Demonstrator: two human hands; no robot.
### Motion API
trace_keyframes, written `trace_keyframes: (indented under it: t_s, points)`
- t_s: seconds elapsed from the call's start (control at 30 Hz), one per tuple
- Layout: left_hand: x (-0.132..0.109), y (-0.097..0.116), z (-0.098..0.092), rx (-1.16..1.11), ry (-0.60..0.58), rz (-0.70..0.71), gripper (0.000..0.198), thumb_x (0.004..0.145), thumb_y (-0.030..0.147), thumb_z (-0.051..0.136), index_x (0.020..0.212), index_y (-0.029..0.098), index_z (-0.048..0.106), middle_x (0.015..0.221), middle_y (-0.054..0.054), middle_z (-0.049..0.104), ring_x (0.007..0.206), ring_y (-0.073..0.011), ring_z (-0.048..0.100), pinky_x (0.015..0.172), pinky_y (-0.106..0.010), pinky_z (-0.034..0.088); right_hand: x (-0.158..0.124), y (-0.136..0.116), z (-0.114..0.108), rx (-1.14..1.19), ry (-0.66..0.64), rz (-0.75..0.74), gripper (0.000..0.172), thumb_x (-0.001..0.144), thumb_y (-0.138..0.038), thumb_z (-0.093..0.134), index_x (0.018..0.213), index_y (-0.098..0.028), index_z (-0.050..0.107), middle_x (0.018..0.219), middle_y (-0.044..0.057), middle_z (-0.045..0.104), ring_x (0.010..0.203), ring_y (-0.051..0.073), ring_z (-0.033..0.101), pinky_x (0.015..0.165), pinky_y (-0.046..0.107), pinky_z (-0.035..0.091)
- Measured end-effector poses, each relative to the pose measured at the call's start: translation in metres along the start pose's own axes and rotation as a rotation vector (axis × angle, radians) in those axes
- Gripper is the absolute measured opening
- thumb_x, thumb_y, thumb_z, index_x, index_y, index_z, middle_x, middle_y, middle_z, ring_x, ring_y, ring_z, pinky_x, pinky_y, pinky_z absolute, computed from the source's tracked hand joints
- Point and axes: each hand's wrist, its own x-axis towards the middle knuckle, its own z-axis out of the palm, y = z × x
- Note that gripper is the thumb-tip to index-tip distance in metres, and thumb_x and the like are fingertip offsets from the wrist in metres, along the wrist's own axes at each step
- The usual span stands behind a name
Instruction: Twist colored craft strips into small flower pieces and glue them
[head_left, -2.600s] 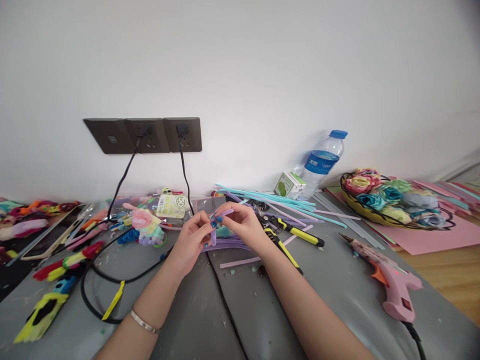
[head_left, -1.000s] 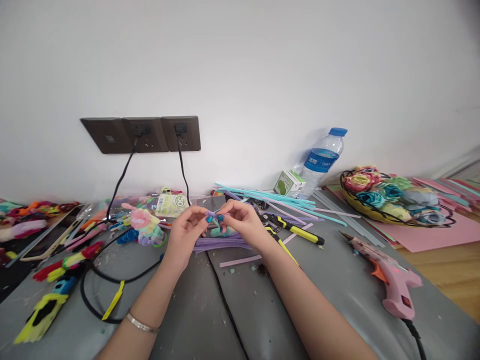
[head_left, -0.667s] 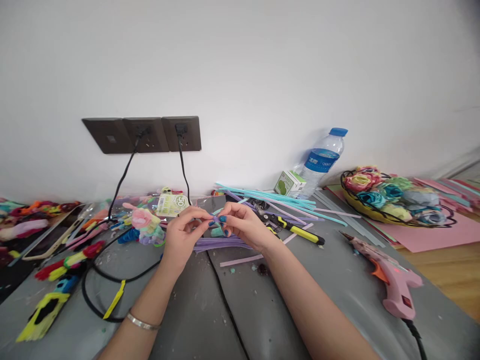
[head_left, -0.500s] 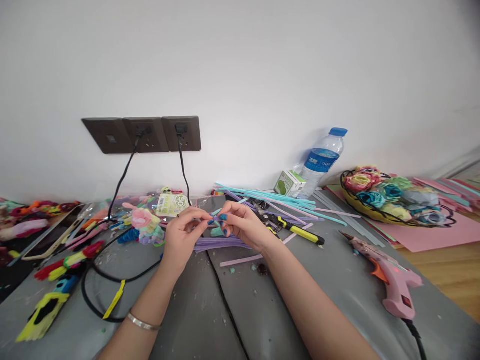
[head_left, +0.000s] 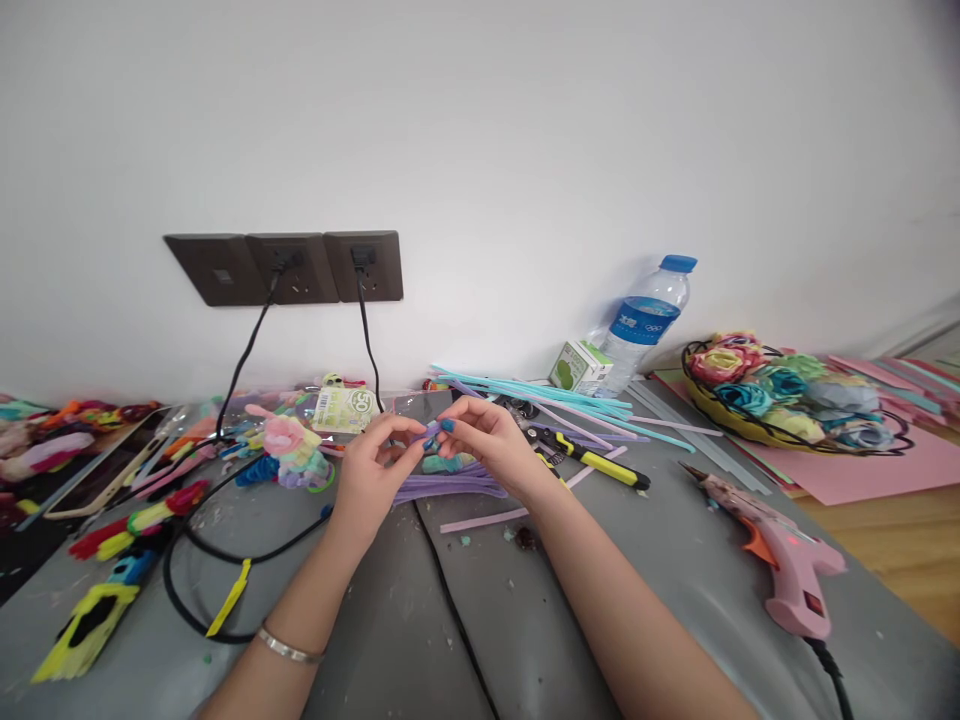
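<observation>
Between the fingertips of both hands is a short purple pipe cleaner piece [head_left: 427,434], mostly covered by the fingers. My left hand [head_left: 377,468] pinches it from the left, thumb against forefinger. From the right, my right hand [head_left: 489,446] pinches the same piece with thumb and forefinger. Just below the hands lies a bundle of purple pipe cleaners [head_left: 450,487] on the grey table, with a small teal fuzzy piece [head_left: 444,463] above it. Yellow-and-black pliers [head_left: 600,463] rest to the right of my right hand, among loose pipe cleaners [head_left: 540,393] in turquoise and lilac.
A pink glue gun [head_left: 795,560] lies at right, its light red. Behind stand a water bottle [head_left: 643,325] and a small box [head_left: 579,367]. Paper flowers [head_left: 787,395] fill a basket. Black cables [head_left: 174,560] cross the table. Fuzzy figures [head_left: 289,445] sit at left.
My fingers have shifted slightly around the purple piece. The left hand has turned and moved a little to the right, and the teal piece below shows more.
</observation>
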Motion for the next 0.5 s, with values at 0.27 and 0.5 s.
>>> trace_keyframes:
  t_s: [0.27,0.5]
  points:
    - [-0.0007,-0.0004,-0.0003,0.145,0.03,0.117,0.008,0.083,0.019,0.062,0.085,0.019,0.07,0.08,-0.002,0.065,0.071,-0.0129,0.062,0.059,-0.021,0.052,0.0004,-0.0005,0.0004,-0.033,0.013,-0.011,0.026,0.075,-0.038,0.079,0.083,-0.018,0.065,0.07,0.0,0.071,0.059,0.011,0.067,0.061,0.024,0.056]
    - [-0.0007,0.0003,-0.0013,0.243,0.028,0.209,0.01,0.085,0.016,0.061,0.09,0.02,0.07,0.084,-0.003,0.067,0.068,-0.0121,0.06,0.054,-0.021,0.049,-0.0002,-0.0014,0.0016,-0.026,0.009,0.02,0.028,0.074,-0.038,0.079,0.082,-0.018,0.061,0.069,-0.001,0.071,0.058,0.011,0.067,0.06,0.024,0.056]
